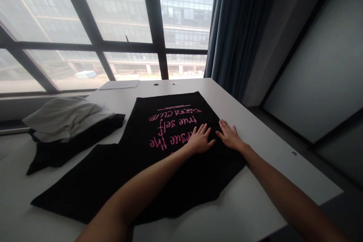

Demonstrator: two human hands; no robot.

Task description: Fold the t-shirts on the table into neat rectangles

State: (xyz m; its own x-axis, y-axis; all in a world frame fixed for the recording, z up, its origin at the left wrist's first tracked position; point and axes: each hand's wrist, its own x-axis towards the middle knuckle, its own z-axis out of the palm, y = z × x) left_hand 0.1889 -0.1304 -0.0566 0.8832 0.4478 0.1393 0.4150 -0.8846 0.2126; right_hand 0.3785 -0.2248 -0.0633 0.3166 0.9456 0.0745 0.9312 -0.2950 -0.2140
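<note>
A black shirt (113,174) with pink lettering lies spread on the white table (255,196), its lettering upside down from where I look. My left hand (200,138) rests palm down on the right part of the shirt, fingers spread, partly over the lettering. Just to its right, my right hand (229,135) lies flat at the shirt's right edge, fingers stretched away from me. The two hands are close together but apart, and neither grasps anything. My left forearm crosses above the lower part of the shirt and hides some of it.
At the left lies a pile of clothes, a grey garment (68,117) on a black one (53,153). A flat pale sheet (119,84) lies at the table's far edge. Large windows stand behind, with a blue curtain (238,34) at the right.
</note>
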